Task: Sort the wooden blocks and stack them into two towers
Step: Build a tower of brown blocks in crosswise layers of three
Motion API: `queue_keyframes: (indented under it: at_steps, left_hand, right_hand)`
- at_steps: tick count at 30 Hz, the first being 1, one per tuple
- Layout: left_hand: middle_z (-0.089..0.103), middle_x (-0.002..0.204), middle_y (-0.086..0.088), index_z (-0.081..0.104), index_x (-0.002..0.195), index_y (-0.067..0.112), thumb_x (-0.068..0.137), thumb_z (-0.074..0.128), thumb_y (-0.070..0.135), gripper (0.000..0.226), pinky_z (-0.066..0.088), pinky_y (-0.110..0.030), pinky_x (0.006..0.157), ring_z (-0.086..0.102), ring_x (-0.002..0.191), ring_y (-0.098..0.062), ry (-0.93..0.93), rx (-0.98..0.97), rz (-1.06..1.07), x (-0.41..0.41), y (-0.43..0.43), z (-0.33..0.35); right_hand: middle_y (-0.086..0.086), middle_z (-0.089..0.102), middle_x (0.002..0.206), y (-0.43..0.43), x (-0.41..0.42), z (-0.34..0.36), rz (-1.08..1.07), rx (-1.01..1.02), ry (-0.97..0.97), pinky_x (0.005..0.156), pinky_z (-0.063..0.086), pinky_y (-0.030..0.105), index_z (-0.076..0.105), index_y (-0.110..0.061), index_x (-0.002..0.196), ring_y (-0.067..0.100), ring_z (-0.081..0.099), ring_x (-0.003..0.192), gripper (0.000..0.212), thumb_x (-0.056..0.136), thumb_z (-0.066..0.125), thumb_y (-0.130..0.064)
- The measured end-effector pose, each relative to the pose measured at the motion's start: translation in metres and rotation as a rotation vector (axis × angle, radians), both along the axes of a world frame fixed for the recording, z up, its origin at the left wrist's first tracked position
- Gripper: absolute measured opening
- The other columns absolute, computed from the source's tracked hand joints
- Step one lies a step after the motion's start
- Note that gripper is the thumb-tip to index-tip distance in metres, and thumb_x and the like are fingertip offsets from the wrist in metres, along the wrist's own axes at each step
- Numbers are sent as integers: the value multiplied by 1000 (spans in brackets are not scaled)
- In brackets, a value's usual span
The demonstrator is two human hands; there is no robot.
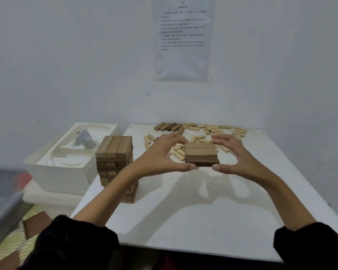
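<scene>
Centrally, above the white table [203,221], a flat brown slab [200,153] of rectangular wooden blocks laid side by side is pinched at each end: left hand [162,155] and right hand [232,154] curl round it, thumbs at the near corners. A square-cornered tower [114,152] of darker blocks stands close to the table's left edge, just left of the left forearm. Pale loose blocks [213,130] lie scattered along the far edge. Smooth tabletop stretches from below the hands to the near edge.
</scene>
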State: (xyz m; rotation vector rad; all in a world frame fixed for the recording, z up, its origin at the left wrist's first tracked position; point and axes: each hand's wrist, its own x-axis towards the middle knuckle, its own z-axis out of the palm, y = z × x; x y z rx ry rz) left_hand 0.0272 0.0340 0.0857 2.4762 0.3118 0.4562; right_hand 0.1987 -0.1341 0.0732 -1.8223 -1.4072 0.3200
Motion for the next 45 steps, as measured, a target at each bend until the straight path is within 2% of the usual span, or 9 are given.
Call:
queue_keyframes:
  at_steps: [5, 9, 11, 14, 16, 19, 28, 35, 45]
  left_hand:
    - [51, 122, 14, 56, 118, 34, 53, 59, 71, 75, 33, -12, 92, 41, 113, -2, 22, 121, 37, -29, 28, 52]
    - [46, 128, 17, 53, 121, 36, 53, 58, 72, 78, 26, -8, 89, 33, 119, 0, 80, 179, 68, -63, 57, 74]
    - [43, 130, 18, 51, 123, 38, 53, 58, 72, 78, 26, -13, 92, 31, 121, 0, 118, 173, 92, -78, 70, 79]
    - [42, 131, 20, 49, 121, 43, 53, 58, 72, 75, 25, -22, 99, 31, 123, 0, 159, 140, 125, -100, 87, 81]
    - [44, 129, 20, 49, 115, 47, 52, 61, 71, 68, 26, -23, 100, 33, 123, 0, 176, 110, 135, -112, 97, 79]
    - [46, 126, 26, 50, 111, 51, 43, 63, 84, 77, 28, -24, 101, 36, 122, 3, 199, 66, 141, -124, 108, 71]
    - [45, 117, 37, 52, 108, 51, 41, 58, 90, 78, 30, -7, 92, 35, 116, 16, 207, 11, 123, -131, 120, 53]
    - [45, 120, 36, 56, 107, 51, 40, 62, 87, 77, 30, -11, 95, 36, 117, 17, 203, -31, 102, -132, 127, 46]
    - [38, 128, 30, 45, 116, 56, 41, 56, 91, 84, 30, -17, 98, 37, 121, 9, 212, -44, 115, -130, 128, 51]
  right_hand:
    - [-20, 36, 130, 35, -24, 36, 36, 80, -43, 94, 24, 15, 47, -42, 115, -2, 27, 120, 70, 56, 78, -62]
    - [-15, 36, 129, 69, -50, 51, 82, 125, -61, 90, 24, 7, 47, -38, 115, 1, 26, 119, 57, 65, 75, -43]
    - [-12, 36, 131, 86, -62, 53, 99, 122, -87, 92, 24, 13, 49, -36, 117, 3, 25, 122, 57, 68, 78, -39]
    - [-10, 37, 132, 111, -78, 53, 122, 117, -94, 95, 33, 19, 50, -36, 117, 4, 25, 121, 56, 68, 78, -42]
    - [-10, 38, 130, 126, -87, 50, 140, 95, -84, 104, 36, 34, 52, -33, 118, 8, 27, 123, 58, 68, 78, -44]
    - [-12, 38, 126, 139, -98, 44, 169, 64, -52, 105, 36, 43, 53, -37, 113, 10, 29, 124, 55, 66, 79, -46]
    - [-17, 35, 121, 147, -106, 33, 179, 14, -84, 107, 25, 33, 49, -41, 108, 1, 23, 116, 51, 66, 78, -45]
    - [-12, 39, 124, 152, -107, 25, 161, -12, -75, 107, 31, 43, 52, -37, 114, 9, 27, 124, 58, 64, 78, -53]
    - [-13, 37, 128, 138, -99, 31, 146, -14, -11, 105, 28, 37, 44, -42, 128, 10, 27, 130, 72, 64, 75, -57]
